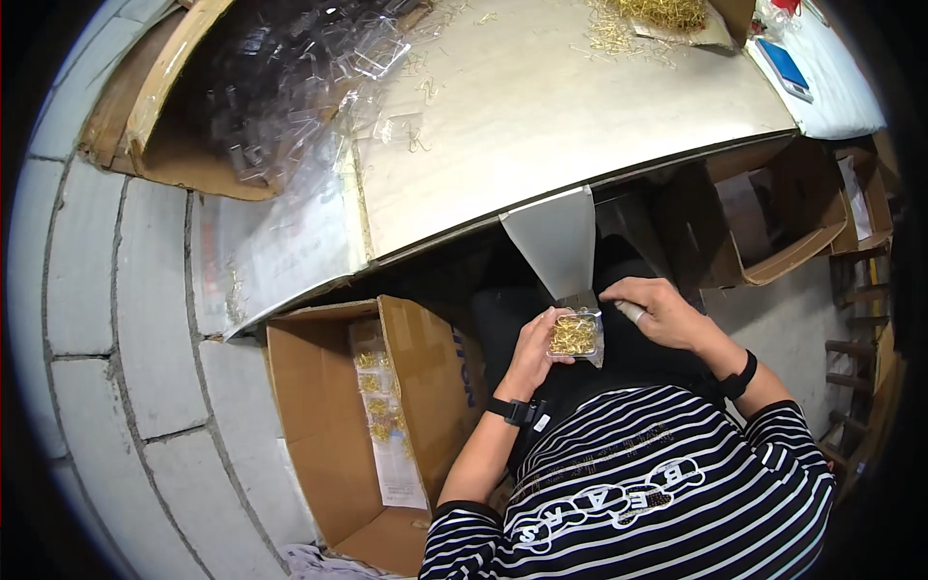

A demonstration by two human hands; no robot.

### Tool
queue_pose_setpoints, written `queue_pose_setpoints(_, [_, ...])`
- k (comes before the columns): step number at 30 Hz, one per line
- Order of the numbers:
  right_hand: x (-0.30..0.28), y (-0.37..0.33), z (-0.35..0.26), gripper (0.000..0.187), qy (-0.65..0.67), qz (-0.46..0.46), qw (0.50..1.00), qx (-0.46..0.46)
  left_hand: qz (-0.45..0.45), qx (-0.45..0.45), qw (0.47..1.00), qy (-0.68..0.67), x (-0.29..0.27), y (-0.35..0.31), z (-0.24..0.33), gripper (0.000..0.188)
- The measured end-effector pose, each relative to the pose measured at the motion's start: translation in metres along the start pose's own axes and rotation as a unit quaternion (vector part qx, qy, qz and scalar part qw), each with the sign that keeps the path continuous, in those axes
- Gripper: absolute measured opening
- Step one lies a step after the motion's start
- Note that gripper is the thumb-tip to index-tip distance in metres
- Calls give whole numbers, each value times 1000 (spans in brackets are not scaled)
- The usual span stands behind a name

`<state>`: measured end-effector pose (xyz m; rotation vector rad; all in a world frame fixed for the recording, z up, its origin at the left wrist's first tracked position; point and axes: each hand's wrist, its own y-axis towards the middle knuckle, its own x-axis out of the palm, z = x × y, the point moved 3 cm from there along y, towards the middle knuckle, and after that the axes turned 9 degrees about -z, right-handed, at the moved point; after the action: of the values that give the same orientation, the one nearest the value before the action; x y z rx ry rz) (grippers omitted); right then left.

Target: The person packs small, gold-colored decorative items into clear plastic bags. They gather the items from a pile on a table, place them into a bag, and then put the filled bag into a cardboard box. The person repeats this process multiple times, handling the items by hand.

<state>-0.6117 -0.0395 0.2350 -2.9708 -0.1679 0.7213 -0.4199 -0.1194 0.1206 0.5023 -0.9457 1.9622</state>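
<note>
My left hand (530,356) is wrapped around a small clear plastic box (574,335) in front of my lap. Thin gold-coloured metal pieces fill the box, and clear film sticks out at its side. Just right of the box, apart from it, is my right hand (662,311). Its fingers are curled with thumb and forefinger close together; whether something tiny is between them, I cannot make out. One finger has a pale wrap. A white chute (553,237) slopes down from the table edge to just above the box.
Clear plastic boxes (290,106) lie heaped at the table's far left. A pile of gold pieces (657,14) is on the table (580,106) at the back, near a blue-topped scale (783,68). A cardboard carton (324,416) with filled packs stands left; another carton (783,208) stands right.
</note>
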Motion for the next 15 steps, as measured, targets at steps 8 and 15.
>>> queue_pose_setpoints(8, [44, 17, -27, 42, -208, 12, 962, -173, 86, 108, 990, 31, 47, -22, 39, 42])
queue_pose_setpoints(15, [38, 14, -36, 43, -194, 34, 954, -226, 31, 164, 986, -1, 55, -28, 47, 37])
